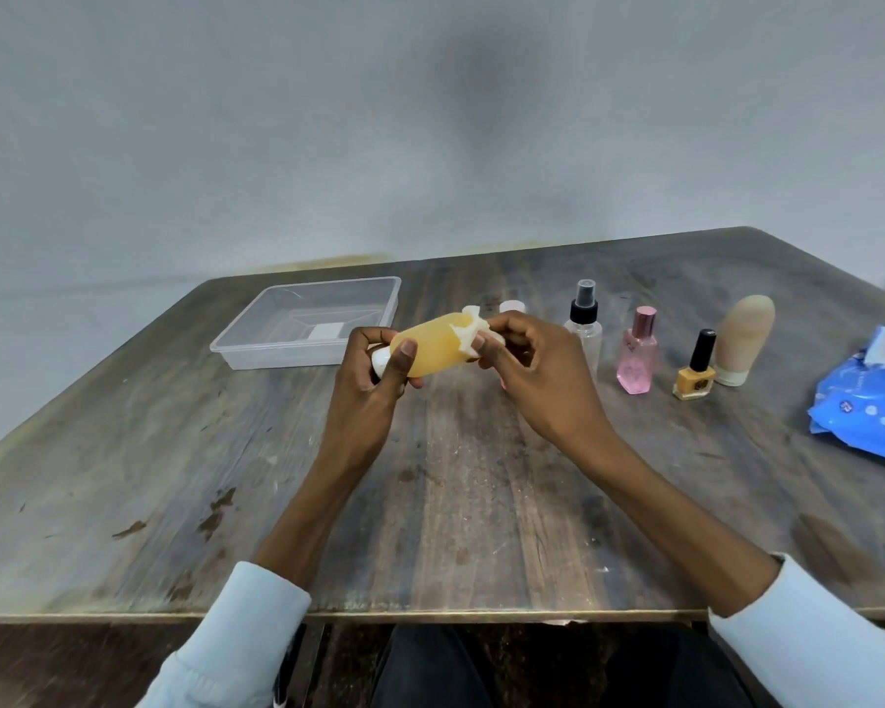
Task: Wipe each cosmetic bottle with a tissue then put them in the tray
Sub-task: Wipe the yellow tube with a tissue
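A clear plastic tray [305,324] sits empty at the far left of the bench [175,477], just left of the hands. The left hand [374,380] grips the white-capped end of an orange bottle [433,344], thumb laid across its body; the bottle is held above the bench, its long axis running low-left to high-right, cap toward the tray. The right hand [537,370] pinches a crumpled tissue [468,332] against the bottle's far right end, so the wipe appears under way. The tray lies nearer the left hand, which seems the likelier one to set the bottle down. To the right stand a spray bottle [585,324], a pink perfume bottle [637,352], a yellow nail polish [696,367] and a beige tube [742,339], all unwiped by the look of it; a blue wipes pack [869,406] lies at the far right edge.
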